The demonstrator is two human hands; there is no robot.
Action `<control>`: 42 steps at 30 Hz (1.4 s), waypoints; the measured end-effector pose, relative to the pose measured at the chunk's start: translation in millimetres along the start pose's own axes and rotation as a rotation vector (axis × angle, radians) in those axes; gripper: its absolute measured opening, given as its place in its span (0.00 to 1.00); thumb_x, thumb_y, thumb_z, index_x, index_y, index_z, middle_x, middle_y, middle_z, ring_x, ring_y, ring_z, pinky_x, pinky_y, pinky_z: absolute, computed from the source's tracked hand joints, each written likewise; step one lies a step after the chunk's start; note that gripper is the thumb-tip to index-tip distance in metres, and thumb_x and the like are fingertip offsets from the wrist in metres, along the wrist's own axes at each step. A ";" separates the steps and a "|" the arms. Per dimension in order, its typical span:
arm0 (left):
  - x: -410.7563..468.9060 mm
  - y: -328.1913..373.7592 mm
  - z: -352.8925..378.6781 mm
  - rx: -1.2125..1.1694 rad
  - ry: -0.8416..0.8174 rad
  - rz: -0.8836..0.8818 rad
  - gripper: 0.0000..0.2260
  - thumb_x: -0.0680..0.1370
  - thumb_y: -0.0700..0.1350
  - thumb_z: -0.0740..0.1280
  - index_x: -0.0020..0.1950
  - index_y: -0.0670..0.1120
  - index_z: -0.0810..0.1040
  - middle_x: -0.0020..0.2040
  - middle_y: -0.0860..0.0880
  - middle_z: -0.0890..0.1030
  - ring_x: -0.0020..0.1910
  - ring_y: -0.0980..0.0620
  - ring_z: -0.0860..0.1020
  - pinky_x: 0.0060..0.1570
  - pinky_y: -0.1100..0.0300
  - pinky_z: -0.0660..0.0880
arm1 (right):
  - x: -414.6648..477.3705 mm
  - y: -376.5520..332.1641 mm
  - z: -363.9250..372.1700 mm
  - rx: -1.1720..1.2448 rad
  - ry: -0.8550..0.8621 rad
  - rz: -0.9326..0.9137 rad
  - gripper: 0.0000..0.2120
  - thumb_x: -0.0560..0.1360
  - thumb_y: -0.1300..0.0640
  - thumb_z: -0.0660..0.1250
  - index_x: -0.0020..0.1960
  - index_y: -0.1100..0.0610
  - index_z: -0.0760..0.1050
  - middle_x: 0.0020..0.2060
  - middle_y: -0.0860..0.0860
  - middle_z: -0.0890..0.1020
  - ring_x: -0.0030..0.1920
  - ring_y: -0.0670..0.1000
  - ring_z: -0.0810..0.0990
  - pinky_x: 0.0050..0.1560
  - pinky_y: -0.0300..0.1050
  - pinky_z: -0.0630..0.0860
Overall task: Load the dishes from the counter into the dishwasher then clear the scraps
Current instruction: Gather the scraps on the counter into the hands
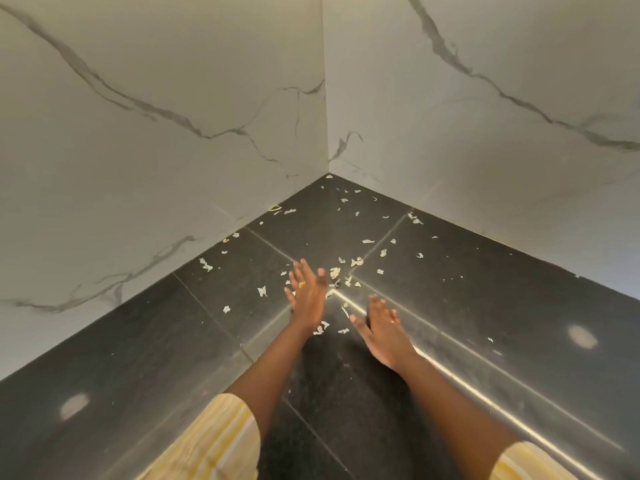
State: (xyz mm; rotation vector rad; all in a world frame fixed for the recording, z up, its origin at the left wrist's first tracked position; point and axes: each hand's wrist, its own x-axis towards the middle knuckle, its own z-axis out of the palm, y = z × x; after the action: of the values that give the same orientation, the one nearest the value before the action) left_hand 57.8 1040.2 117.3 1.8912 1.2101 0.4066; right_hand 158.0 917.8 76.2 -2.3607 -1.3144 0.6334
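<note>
On the dark counter (138, 358), the left hand (306, 296) is reaching toward the far corner with fingers straight and spread, holding nothing. Pale scraps (335, 272) are lying loose to its left, and the thickest cluster is sitting just right of its fingertips. The right hand (384, 329) is lying flat a little nearer, fingers also straight and empty, so that cluster is lying beyond it, between the 2 hands and closer to the left one, while thinner scraps are trailing far and right.
</note>
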 end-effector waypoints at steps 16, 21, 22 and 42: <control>-100.9 -163.5 -104.6 0.317 0.461 -0.196 0.19 0.82 0.47 0.53 0.72 0.44 0.65 0.69 0.41 0.70 0.69 0.40 0.64 0.71 0.44 0.51 | 4.3 -76.0 49.2 -0.668 -0.179 -0.899 0.37 0.75 0.34 0.34 0.76 0.55 0.49 0.75 0.49 0.53 0.75 0.51 0.44 0.64 0.60 0.26; -100.8 -148.5 -80.0 0.672 0.227 -0.119 0.35 0.75 0.67 0.38 0.77 0.49 0.53 0.77 0.51 0.52 0.76 0.46 0.47 0.67 0.41 0.30 | 43.9 -52.8 16.0 -0.750 -0.091 -0.650 0.44 0.66 0.32 0.21 0.76 0.51 0.43 0.76 0.46 0.47 0.74 0.49 0.38 0.59 0.59 0.17; -99.4 -148.0 -79.3 0.698 0.202 -0.106 0.40 0.70 0.68 0.33 0.77 0.50 0.52 0.77 0.51 0.50 0.76 0.46 0.45 0.65 0.40 0.29 | 49.4 -43.8 9.2 -0.758 -0.074 -0.599 0.47 0.64 0.32 0.18 0.76 0.51 0.44 0.76 0.45 0.48 0.75 0.50 0.39 0.57 0.58 0.15; -89.3 -145.5 -82.8 0.890 0.032 0.021 0.55 0.57 0.72 0.17 0.77 0.49 0.46 0.78 0.52 0.44 0.76 0.46 0.39 0.47 0.43 0.13 | -80.9 -6.6 21.9 -0.161 0.098 0.426 0.66 0.50 0.27 0.12 0.74 0.69 0.42 0.74 0.65 0.45 0.75 0.61 0.44 0.74 0.56 0.44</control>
State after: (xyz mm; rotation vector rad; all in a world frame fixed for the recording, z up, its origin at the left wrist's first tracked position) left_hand -124.9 1029.7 67.0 2.6359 1.5398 -0.1389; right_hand 103.8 853.5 78.0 -2.7952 -0.8510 0.5341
